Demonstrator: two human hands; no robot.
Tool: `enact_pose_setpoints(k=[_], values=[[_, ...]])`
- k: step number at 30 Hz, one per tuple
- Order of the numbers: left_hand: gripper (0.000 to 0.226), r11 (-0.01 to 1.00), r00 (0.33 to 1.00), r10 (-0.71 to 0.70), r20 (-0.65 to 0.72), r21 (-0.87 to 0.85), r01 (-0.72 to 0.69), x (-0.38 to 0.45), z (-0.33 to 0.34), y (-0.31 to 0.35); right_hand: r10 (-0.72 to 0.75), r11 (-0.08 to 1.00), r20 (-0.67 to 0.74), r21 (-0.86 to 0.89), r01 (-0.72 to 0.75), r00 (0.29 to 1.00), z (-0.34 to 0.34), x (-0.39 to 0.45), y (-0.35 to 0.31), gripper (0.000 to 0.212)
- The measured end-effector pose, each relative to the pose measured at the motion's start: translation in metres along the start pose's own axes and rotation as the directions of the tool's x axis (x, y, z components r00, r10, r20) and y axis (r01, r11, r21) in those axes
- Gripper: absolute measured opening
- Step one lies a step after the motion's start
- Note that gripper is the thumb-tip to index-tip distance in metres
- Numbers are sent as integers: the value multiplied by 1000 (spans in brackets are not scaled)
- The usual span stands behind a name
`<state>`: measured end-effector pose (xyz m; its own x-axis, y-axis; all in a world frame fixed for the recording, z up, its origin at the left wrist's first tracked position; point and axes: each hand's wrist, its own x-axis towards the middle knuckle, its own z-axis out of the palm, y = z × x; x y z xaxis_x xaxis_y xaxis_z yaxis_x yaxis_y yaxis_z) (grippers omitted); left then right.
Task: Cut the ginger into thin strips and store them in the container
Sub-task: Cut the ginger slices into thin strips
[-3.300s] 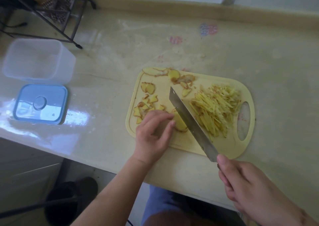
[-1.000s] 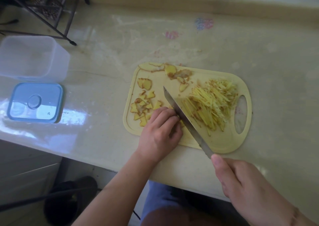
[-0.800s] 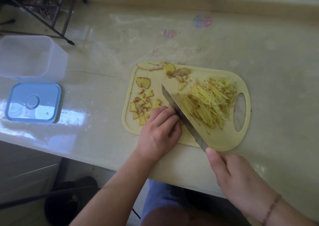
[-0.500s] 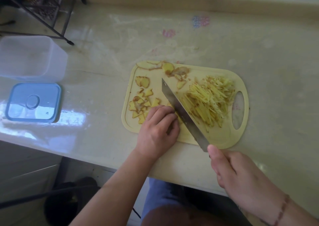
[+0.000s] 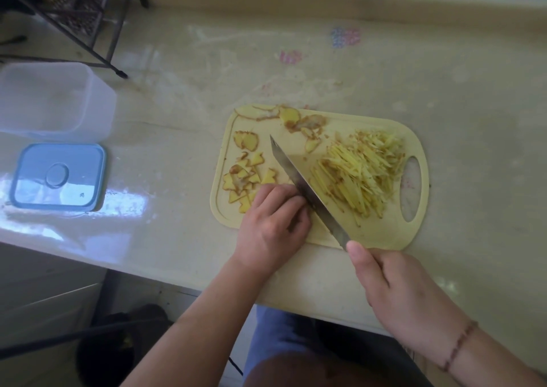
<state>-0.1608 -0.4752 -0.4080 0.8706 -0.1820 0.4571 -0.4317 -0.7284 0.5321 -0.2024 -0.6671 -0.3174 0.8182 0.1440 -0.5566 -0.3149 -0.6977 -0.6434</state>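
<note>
A pale yellow cutting board [image 5: 381, 232] lies on the counter. A heap of thin ginger strips [image 5: 359, 173] covers its right half. Ginger peel scraps [image 5: 245, 176] lie on its left and far edge. My left hand [image 5: 273, 222] has its fingers curled down on the board's near left part, hiding whatever ginger lies under them. My right hand [image 5: 399, 292] grips the handle of a knife [image 5: 305, 188], whose blade runs diagonally right beside my left knuckles. The clear plastic container [image 5: 50, 99] stands open at far left, its blue lid [image 5: 59, 176] lying in front of it.
A black wire rack [image 5: 80, 8] stands at the back left corner. The counter's raised back edge [image 5: 325, 0] runs along the far side. The counter's front edge is just below my hands, with my lap beneath it.
My left hand has crept slightly left along the board with the blade following against the knuckles. The strip heap and scraps stay where they were.
</note>
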Motion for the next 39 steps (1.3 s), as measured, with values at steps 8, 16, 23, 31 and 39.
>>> enact_pose_setpoints(k=[8,16,23,31,39], values=[[5,1000,1000,13,3,-14,-13,1,0,-2,47,999,19,13,-47,999,4,3,-5,66],[5,1000,1000,12,-10,-6,-12,0,-1,-1,83,992,20,89,-85,996,-13,9,3,70],[4,999,999,-37,-28,12,38,-2,1,-2,20,999,45,49,-22,999,-8,-1,0,76],[3,999,999,-34,-12,-10,34,-1,2,-3,24,999,18,-30,-24,1000,-4,-10,-8,62],[3,997,998,-68,-5,-24,67,-2,2,-4,20,1000,31,-12,-20,999,-1,4,-8,67]])
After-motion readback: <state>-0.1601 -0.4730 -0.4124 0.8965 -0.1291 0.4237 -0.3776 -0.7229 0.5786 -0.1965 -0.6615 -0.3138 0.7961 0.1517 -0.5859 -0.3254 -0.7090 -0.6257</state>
